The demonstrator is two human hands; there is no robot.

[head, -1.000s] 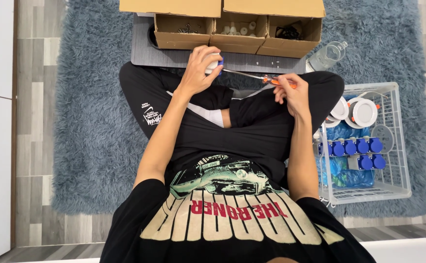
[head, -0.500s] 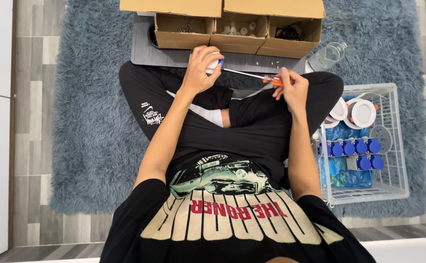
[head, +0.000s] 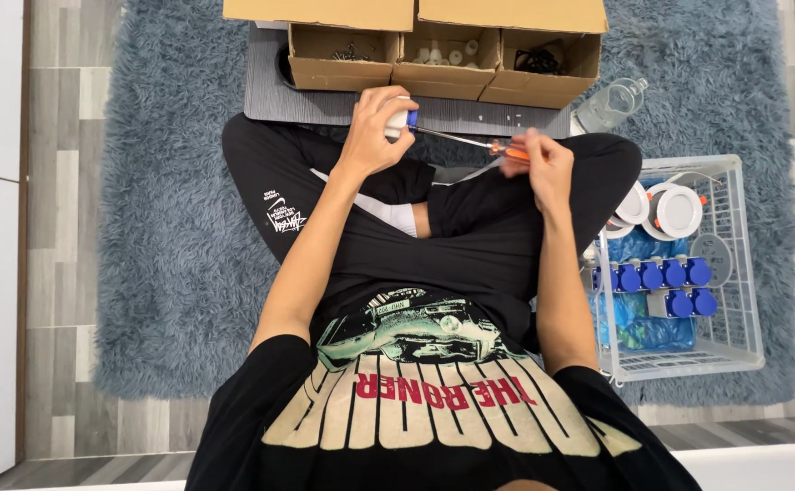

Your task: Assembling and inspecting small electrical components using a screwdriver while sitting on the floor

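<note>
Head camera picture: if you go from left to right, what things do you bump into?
Shaggy grey-blue rug → left hand holding a small white-and-blue part → screwdriver → right hand → clear plastic bottle → white wire basket.

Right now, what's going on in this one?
A person sits cross-legged on a grey-blue rug. The left hand grips a small white and blue part. The right hand holds an orange-handled screwdriver whose tip meets that part. Three open cardboard boxes of small pieces sit ahead on a grey mat. To the person's right, a white wire basket holds blue-capped parts and white round fittings; a clear bottle lies nearby.
</note>
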